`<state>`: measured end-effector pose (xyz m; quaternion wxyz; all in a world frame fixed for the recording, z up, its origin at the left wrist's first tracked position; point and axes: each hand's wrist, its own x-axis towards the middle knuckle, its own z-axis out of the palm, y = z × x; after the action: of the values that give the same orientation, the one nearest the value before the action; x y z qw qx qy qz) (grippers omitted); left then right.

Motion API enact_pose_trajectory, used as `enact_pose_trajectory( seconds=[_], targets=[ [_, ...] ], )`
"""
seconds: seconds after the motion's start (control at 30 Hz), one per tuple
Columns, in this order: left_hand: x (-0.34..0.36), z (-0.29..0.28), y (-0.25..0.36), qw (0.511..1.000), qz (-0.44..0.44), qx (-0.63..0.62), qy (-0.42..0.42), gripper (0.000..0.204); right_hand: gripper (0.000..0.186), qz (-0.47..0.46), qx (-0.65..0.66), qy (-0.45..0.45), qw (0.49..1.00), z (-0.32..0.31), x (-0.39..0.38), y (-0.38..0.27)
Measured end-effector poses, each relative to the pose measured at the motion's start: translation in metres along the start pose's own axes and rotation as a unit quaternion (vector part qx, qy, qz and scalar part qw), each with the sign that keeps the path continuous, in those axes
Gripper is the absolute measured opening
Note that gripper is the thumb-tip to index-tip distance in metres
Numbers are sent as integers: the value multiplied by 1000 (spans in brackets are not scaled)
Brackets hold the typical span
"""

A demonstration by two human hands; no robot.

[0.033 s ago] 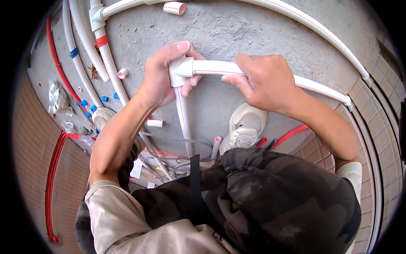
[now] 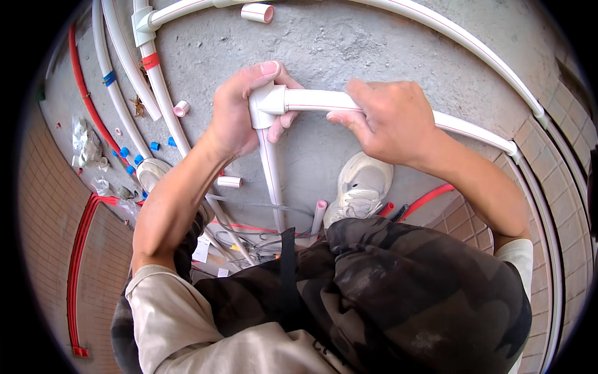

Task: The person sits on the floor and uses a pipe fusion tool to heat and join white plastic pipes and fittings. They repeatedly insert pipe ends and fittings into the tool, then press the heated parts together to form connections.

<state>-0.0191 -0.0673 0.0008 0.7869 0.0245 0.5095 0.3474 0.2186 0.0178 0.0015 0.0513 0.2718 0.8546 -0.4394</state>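
My left hand (image 2: 233, 112) is closed round a white plastic pipe fitting (image 2: 269, 103), its thumb over the top and fingertips showing underneath. Part of the fitting is hidden by the palm, so whether it is an elbow or a tee I cannot tell. From its right side runs a white pipe with a thin red line (image 2: 316, 100), which my right hand (image 2: 395, 118) grips a short way along. This pipe continues beyond my fist to a coupling (image 2: 512, 149) at the right. A second white pipe (image 2: 270, 174) joins the fitting from below, reaching toward my lap.
Long white pipes (image 2: 163, 93) and a red pipe (image 2: 76, 68) line the left. Short pipe offcuts (image 2: 257, 12), blue caps (image 2: 155, 146) and plastic bags (image 2: 86, 142) lie on the concrete floor (image 2: 324, 50). Grey cables (image 2: 274, 206) lie between my shoes (image 2: 361, 187).
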Motion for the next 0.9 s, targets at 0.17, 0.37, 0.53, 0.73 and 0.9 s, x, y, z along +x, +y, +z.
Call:
enact_pose_trajectory(
  seconds=[0.17,0.37,0.53,0.73,0.9],
  targets=[
    [1,-1,1,1000,-8,6,8,50,35,10,-10,-6,1000,0,0,-1],
    [6,0,5,999,-8,33,-2,48,44,39,72,-95,992,-18,8,7],
    [10,-10,12,996,9,77,-33,46,49,119,133,-174,968,-32,7,24],
    [-1,-1,10,999,-2,33,28,41,44,72,74,-75,992,-21,-4,12],
    [1,0,9,998,-19,34,47,37,43,75,54,-93,991,-22,-2,9]
  ],
)
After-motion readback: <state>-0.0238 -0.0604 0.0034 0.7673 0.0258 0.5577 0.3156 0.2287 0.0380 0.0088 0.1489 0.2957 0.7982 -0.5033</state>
